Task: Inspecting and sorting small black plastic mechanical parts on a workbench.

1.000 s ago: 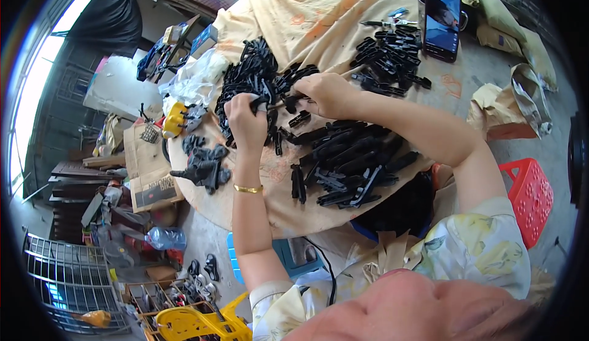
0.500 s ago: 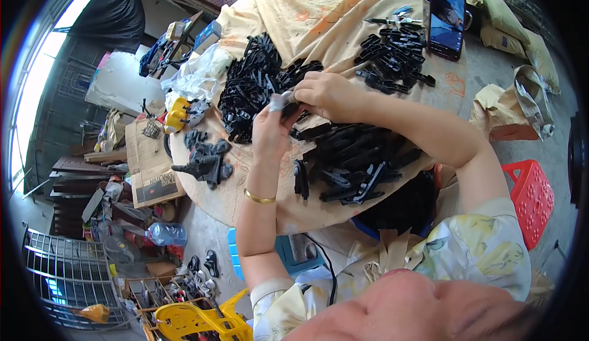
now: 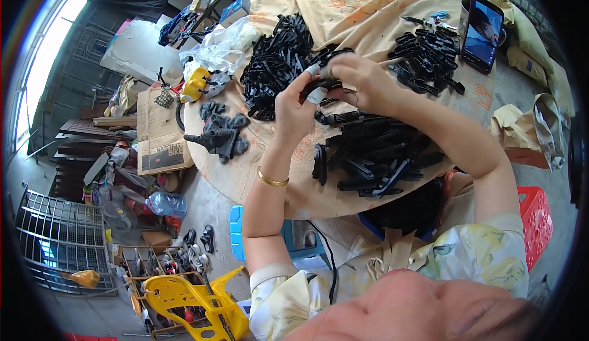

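Over the middle of the cloth-covered table (image 3: 264, 184), my two hands meet at a small black plastic piece (image 3: 329, 85). My left hand (image 3: 296, 109), its thumb and a finger wrapped in white at the tips, pinches it from the left. My right hand (image 3: 363, 83) has its fingers curled at the other end; they are partly blurred. Just beyond my left hand lies a heap of small black parts (image 3: 276, 65). A second pile of black clip-like pieces (image 3: 426, 59) lies to the far right. Longer black strips (image 3: 374, 151) are heaped nearer me, below my right forearm.
A phone (image 3: 482, 34) leans upright at the far right. Dark gloves (image 3: 224, 134) and a yellow toy-like object (image 3: 196, 84) lie near the left edge, by a clear plastic bag (image 3: 224, 48). A red stool (image 3: 535, 221) stands at right, a blue one (image 3: 237, 230) below the table.
The whole view has shifted, so the table and piles sit further right and higher. My hands stay together at the black piece, and my right fingers have changed position on it.
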A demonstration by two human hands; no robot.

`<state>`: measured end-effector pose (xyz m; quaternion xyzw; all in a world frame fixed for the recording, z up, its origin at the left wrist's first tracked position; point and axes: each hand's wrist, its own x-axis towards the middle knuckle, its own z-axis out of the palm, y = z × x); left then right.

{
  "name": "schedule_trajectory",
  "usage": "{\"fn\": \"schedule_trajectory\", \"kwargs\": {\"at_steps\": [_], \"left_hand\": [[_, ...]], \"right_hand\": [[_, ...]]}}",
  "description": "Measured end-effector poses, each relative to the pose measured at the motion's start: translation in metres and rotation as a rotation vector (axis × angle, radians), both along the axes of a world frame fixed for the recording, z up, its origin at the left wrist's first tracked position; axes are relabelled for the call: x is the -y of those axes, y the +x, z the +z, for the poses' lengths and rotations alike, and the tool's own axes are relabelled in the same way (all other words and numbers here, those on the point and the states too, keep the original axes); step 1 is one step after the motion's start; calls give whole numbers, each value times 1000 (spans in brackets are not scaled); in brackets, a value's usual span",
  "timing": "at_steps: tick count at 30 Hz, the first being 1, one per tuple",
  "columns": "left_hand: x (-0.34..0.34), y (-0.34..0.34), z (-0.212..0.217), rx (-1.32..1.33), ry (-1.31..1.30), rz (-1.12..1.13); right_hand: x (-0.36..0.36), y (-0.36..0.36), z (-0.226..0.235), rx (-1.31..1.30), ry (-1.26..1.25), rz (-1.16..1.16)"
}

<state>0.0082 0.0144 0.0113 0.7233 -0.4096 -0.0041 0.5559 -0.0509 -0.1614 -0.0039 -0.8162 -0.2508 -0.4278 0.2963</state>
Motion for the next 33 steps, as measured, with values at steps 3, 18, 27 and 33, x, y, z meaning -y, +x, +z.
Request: {"fn": "schedule_trajectory", "kwargs": {"at_steps": [3,18,27,33], "left_hand": [[0,-4,4,-102,-125,-47],[-6,1,3,513,226,84],[-6,-1,7,334,278,53],[-16,0,20,116,216,-43]], "right_hand": [[3,-4,9,-165,101,28],[10,-7,9,-268,22,66],[12,-8,5,-333,60,81],[15,8,-1,-767,505,517]]}}
